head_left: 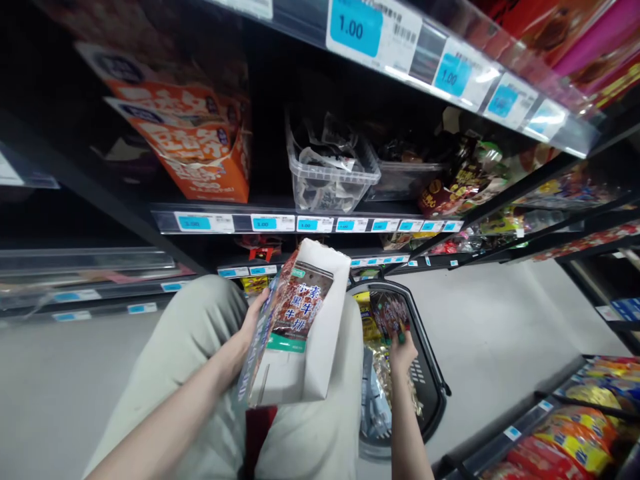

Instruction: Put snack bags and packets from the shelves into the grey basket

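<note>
My left hand (255, 317) is closed on the left side of a white-lined cardboard display box (320, 360), tilted over my knees. Inside the box lies a dark snack packet (305, 303) with a green lower band and white lettering. My right hand (403, 353) reaches over a black shopping basket (437, 373) on the floor to the right. Its fingers are closed on a similar dark snack packet (390, 312) at the basket's far end. Below that hand the basket holds a yellow packet (367, 320), gold-coloured packets (384, 367) and grey-blue packets (375, 400).
Shelves with price tags (315, 225) rise in front of me. On one stand an orange snack box (210, 167) and a clear plastic tub (333, 177). Another shelf edge overhangs above. At the lower right is a rack of bright bagged snacks (570, 433); grey floor (490, 307) shows beside the basket.
</note>
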`<act>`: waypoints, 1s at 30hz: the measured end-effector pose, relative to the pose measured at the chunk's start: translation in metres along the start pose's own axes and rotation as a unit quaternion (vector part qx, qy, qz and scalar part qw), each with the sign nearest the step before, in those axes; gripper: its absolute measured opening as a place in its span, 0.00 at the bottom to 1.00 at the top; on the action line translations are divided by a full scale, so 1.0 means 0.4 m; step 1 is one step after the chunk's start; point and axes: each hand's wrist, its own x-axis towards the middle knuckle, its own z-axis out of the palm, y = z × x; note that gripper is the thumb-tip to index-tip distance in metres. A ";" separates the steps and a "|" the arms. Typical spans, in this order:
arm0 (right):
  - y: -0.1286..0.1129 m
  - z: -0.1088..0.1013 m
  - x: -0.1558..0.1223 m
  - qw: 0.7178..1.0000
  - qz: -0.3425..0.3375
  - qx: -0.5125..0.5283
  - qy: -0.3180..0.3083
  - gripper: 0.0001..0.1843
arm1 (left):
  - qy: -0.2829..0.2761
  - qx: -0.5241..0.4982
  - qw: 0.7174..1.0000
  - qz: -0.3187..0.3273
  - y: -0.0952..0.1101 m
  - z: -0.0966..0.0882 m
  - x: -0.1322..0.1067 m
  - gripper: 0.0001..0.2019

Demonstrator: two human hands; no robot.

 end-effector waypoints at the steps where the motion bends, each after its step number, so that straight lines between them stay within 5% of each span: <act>1: 0.004 0.005 -0.005 1.000 -0.002 0.002 0.002 0.26 | 0.003 0.001 1.000 -0.002 -0.002 -0.003 0.007 0.22; 9: 0.034 0.031 -0.031 1.000 -0.027 -0.003 0.012 0.30 | -0.069 -0.022 0.997 0.034 -0.014 -0.079 0.072 0.17; 16: 0.040 0.069 -0.012 0.990 -0.058 -0.103 -0.083 0.17 | -0.109 -0.023 0.994 -0.002 -0.006 -0.087 0.064 0.17; 24: -0.009 0.040 0.030 0.941 -0.076 -0.268 -0.191 0.17 | -0.080 -0.049 0.996 -0.004 0.000 -0.074 0.063 0.16; 30: -0.021 0.079 0.044 0.894 -0.085 -0.338 -0.283 0.18 | -0.094 -0.064 0.993 0.028 -0.013 -0.107 0.091 0.17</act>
